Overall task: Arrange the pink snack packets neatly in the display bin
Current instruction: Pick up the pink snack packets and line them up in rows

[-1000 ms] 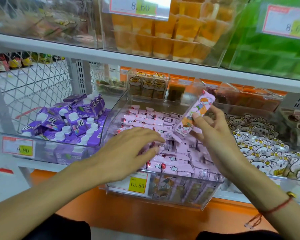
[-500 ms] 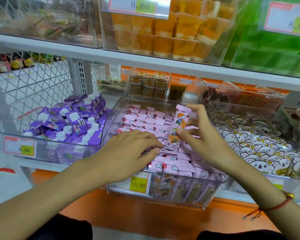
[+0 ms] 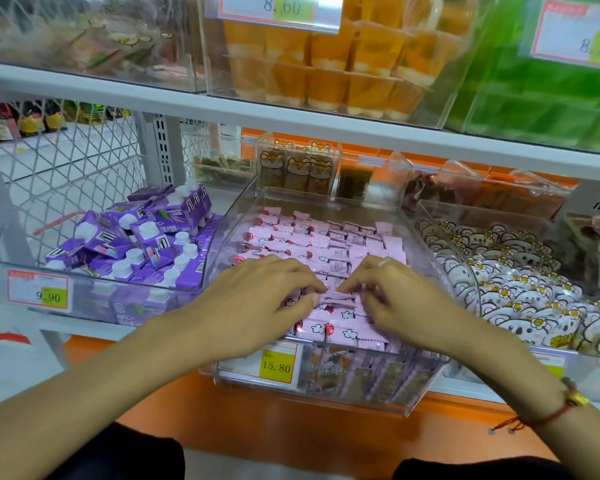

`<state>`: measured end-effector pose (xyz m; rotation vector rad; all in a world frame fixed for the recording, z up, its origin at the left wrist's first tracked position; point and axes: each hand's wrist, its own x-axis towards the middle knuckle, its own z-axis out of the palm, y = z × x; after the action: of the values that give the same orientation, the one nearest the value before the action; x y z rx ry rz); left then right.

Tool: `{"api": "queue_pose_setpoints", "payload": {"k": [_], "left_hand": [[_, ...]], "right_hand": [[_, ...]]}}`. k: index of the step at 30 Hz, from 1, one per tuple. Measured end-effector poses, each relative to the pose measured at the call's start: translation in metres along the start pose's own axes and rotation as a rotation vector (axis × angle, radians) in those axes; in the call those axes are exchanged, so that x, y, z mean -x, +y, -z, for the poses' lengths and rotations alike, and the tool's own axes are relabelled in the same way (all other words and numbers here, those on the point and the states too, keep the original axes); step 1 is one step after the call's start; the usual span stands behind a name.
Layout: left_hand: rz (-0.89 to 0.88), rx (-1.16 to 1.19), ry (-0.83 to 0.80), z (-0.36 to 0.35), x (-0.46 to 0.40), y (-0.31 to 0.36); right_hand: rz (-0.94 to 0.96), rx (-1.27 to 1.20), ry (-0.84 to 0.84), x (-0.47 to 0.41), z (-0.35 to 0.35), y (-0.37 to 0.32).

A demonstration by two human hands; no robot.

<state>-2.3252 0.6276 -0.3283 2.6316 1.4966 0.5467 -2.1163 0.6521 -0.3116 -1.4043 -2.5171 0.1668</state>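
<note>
the pink snack packets (image 3: 329, 247) are stacked in rows inside the clear display bin (image 3: 426, 396). at the bin's front left, the left hand (image 3: 257, 296) is laid flat, fingers relaxed, pressing packets. right of it, the right hand (image 3: 392, 296) appears to be pinching one packet; this cannot be told for certain. levelling seems under way; tucking and squaring that packet is called for next.

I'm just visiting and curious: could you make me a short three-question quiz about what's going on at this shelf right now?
1. True or false: both hands rest on the pink snack packets in the clear display bin.
2. The price tag on that bin reads: A 8.60, B 9.90, C 15.80?
3. What fills the bin left of it?

Key
1. True: left hand and right hand lie on the front rows.
2. C.
3. Purple cartons with white caps.
</note>
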Motion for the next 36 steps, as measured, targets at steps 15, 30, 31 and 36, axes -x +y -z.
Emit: {"api": "queue_pose_setpoints", "payload": {"k": [15,30,31,36], "left_hand": [[-0.013,0.03,0.082,-0.002,-0.017,-0.002],[-0.07,-0.078,-0.104,-0.001,-0.02,-0.004],[-0.066,-0.076,-0.103,-0.001,-0.02,-0.004],[-0.016,0.025,-0.124,0.0,-0.016,-0.003]], "right_hand": [[-0.093,0.109,-0.012,-0.038,0.006,0.005],[0.029,-0.085,0.554,-0.03,0.006,0.0],[0.044,-0.127,0.629,-0.03,0.007,-0.002],[-0.121,-0.509,0.897,-0.025,0.018,0.004]]}}
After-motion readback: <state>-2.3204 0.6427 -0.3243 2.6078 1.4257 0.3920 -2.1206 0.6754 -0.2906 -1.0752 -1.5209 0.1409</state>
